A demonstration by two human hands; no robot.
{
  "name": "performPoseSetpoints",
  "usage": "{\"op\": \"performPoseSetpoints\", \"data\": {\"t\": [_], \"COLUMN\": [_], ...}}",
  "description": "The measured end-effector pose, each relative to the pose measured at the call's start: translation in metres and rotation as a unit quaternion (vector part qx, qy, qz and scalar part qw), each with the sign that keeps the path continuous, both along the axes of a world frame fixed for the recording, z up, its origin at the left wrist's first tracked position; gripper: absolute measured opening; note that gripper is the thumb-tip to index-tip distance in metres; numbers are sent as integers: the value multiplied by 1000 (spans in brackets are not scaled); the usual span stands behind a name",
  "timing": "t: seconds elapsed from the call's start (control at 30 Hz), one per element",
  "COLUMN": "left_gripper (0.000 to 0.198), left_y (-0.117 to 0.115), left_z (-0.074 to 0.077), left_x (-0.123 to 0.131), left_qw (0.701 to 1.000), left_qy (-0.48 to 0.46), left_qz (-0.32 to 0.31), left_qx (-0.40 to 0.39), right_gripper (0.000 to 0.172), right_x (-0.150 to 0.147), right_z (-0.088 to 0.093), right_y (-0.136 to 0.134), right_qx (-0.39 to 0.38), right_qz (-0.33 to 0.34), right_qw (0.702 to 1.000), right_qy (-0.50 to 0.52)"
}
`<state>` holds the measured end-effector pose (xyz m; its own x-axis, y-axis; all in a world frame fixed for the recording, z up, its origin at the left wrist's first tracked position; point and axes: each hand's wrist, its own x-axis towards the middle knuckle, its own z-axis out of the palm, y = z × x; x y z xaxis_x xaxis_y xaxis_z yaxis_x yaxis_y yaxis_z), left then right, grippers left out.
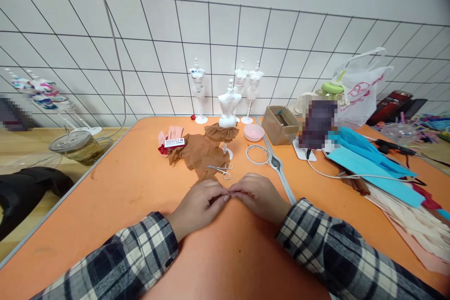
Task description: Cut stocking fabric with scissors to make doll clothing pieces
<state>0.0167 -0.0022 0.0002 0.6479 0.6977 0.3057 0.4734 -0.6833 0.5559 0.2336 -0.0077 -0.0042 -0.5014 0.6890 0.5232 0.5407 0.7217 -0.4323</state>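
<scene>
My left hand [200, 206] and my right hand [262, 196] meet over the table, fingertips pinched together. What they hold is too small and hidden to make out; a reddish-brown trace shows by the right fingers. Just beyond them lies a crumpled sheet of brown crepe paper [202, 152], its near end reaching my left hand. Small silver scissors [220, 168] rest by its right edge, blades pointing left. Behind stands a white mini mannequin [229, 103] wearing a ruffled brown paper skirt [221, 132] at its waist. A small white box [175, 143] sits on the paper's left side.
Several other mannequins [198, 89] stand along the tiled wall. A pink bowl [253, 132], tape roll [258, 154] and cardboard box [280, 124] are right of centre. Blue sheets [372, 176], a white cable [351, 176] and a plastic bag [362, 93] lie farther right.
</scene>
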Motion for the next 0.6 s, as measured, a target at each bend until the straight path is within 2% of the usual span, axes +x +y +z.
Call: {"op": "performPoseSetpoints", "data": {"t": [0.17,0.27,0.4,0.5,0.6], "left_gripper": [21,21,22,21,21], "left_y": [0,-1,-2,-2,-2], "left_z": [2,2,2,3,3], "left_x": [1,1,1,1,0], "left_qw": [999,999,999,1000,1000], "left_qy": [-5,13,31,24,24], "left_qz": [33,33,16,15,11], "left_qx": [-26,-16,2,-5,-6], "right_gripper": [22,30,22,18,15], "right_x": [5,2,-3,-1,-1], "right_z": [8,13,10,4,1], "right_y": [-4,-10,-12,-11,-11], "right_qx": [0,43,79,68,49], "right_qz": [-7,12,26,-8,-14], "right_qw": [999,999,993,994,996], "right_qy": [33,-2,-79,-88,-76]}}
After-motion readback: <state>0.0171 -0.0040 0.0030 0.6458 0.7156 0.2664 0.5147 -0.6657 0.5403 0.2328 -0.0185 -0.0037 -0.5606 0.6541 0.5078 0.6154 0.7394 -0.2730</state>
